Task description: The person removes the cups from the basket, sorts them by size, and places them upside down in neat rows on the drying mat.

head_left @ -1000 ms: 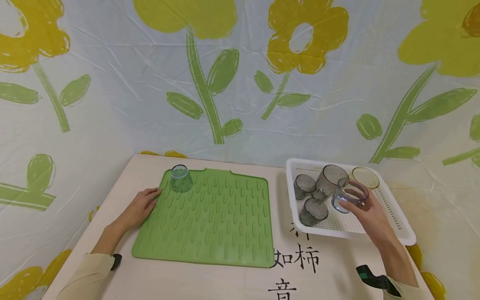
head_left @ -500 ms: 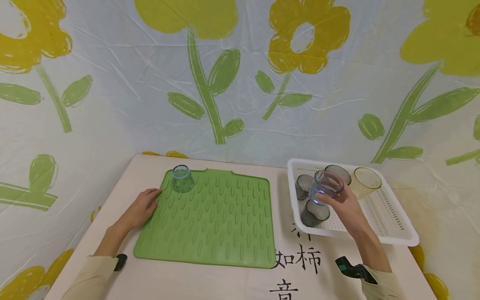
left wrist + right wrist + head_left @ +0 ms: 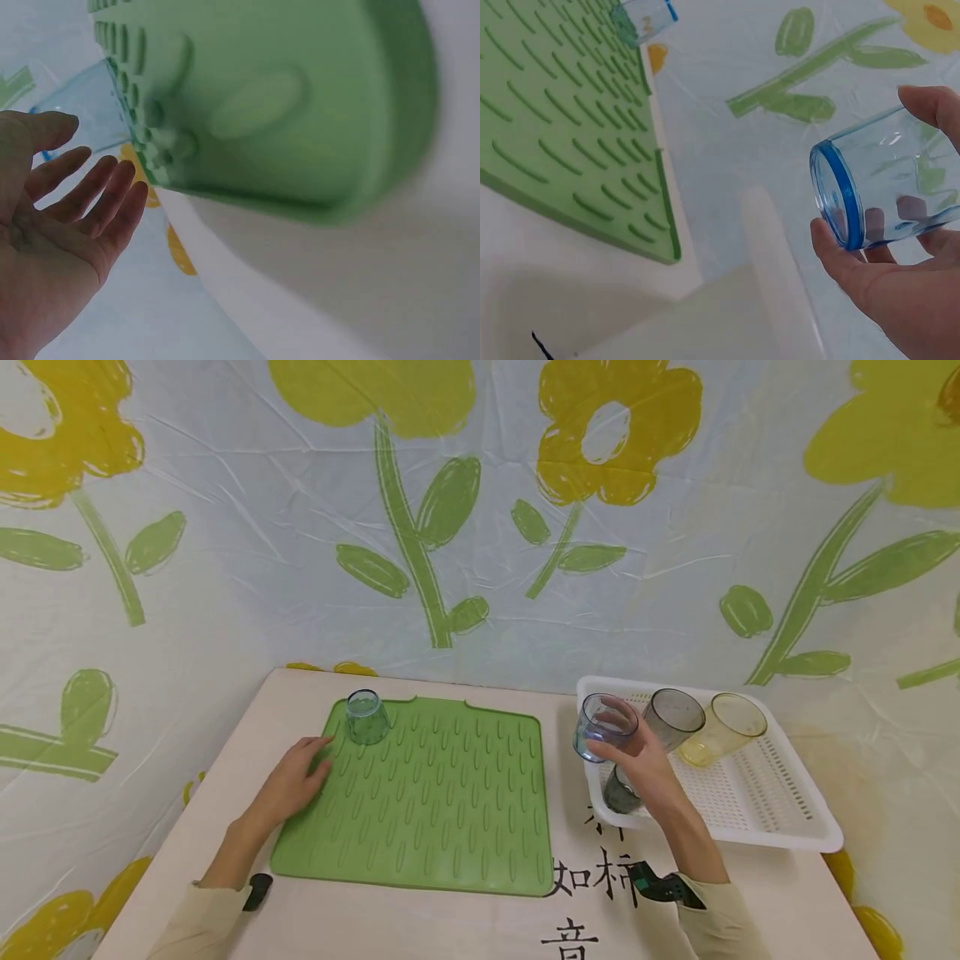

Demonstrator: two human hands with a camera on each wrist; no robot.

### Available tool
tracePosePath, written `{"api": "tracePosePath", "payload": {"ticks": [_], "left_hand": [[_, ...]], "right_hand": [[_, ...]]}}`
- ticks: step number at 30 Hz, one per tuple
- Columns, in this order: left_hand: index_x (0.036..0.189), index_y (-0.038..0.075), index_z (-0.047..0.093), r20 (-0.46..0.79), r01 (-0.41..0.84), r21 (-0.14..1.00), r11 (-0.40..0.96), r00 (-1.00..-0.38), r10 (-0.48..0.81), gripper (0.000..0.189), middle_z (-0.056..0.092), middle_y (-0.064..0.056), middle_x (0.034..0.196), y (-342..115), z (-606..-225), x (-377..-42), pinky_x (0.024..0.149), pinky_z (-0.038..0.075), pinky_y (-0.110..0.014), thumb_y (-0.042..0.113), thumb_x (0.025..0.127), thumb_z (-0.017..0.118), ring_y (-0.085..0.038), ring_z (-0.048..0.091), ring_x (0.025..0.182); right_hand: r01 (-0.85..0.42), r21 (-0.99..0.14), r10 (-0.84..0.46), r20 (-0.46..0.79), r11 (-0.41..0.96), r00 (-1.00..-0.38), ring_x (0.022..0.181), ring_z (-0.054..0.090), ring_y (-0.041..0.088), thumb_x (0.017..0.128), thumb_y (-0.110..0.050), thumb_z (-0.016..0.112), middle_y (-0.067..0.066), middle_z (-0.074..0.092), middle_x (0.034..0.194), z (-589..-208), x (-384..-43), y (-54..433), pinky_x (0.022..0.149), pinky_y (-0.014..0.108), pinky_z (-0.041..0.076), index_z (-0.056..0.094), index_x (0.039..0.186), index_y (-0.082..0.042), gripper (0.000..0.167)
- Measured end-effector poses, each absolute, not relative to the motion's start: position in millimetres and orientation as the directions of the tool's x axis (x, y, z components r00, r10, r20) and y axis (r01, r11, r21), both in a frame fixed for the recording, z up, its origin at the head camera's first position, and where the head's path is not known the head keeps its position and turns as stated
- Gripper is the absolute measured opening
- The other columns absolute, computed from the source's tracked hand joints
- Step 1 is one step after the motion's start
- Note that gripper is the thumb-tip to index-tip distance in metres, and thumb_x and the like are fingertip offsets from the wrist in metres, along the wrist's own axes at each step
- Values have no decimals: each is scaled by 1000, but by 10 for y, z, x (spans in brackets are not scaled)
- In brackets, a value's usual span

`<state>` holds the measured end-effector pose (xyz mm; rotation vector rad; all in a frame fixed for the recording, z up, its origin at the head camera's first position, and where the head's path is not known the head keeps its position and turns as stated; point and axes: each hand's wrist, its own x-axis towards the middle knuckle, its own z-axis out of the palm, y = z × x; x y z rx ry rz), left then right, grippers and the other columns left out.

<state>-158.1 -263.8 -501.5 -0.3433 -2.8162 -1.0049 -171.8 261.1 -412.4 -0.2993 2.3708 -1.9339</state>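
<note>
White backdrop (image 3: 300, 527), printed with yellow flowers and green leaves, across the full width behind a pale worktop (image 3: 420, 922). At far left, beige sleeve (image 3: 198, 922) and black wristband (image 3: 258, 892). Next, left hand (image 3: 296, 781), fingers loosely bent and apart from one another, at the left edge of a green mat (image 3: 442, 793); touching the mat or just above, impossible to tell. Mat flat on the worktop, covered in rows of raised ribs. On its far left corner, upturned glass (image 3: 367, 720), blue-tinted, narrower end up. Right of the mat, black writing (image 3: 572, 878) on the worktop. Blue glass (image 3: 592, 727), transparent, thick blue band around one end, held above the left side of a white perforated basket (image 3: 780, 839). Below it, dark glass (image 3: 621, 792) in the basket's near left corner, partly covered. Right hand (image 3: 647, 767), fingers and thumb clamped on the blue glass. Beyond the hand, grey glass (image 3: 671, 727), mouth up, in the basket. Last, yellow glass (image 3: 720, 731), mouth up, just beside the grey glass.
</note>
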Motion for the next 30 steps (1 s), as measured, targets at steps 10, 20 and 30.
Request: {"api": "tracePosePath", "payload": {"ticks": [10,20,30], "left_hand": [[139,-11,55,285,326,651,686,-942,177,41,59,-30,130,-2259,-4879,-1553,89,54,-57,2,101,62,-43,62,112],[140,-7,56,357,416,690,592,-907,221,42,62,-24,132,-1742,-4679,-1628,90,55,-52,3,100,65,-39,64,112],[142,-2,57,384,441,759,479,-897,219,41,64,-18,130,-1325,-4525,-1721,92,56,-48,12,104,63,-32,64,113]], "right_hand": [[-111,-990,-263,84,88,-961,132,53,16,97,-9,72,15,45,154,-4186,-1792,2273,98,25,52,37,158,-18,71],[-118,-993,-350,121,-28,-929,139,49,18,98,-3,68,17,45,154,-4333,-1883,1909,104,27,49,33,159,-14,72],[-130,-989,-388,150,-77,-909,142,39,47,94,1,72,29,42,153,-4418,-1924,1461,102,29,51,33,158,-7,75]]}}
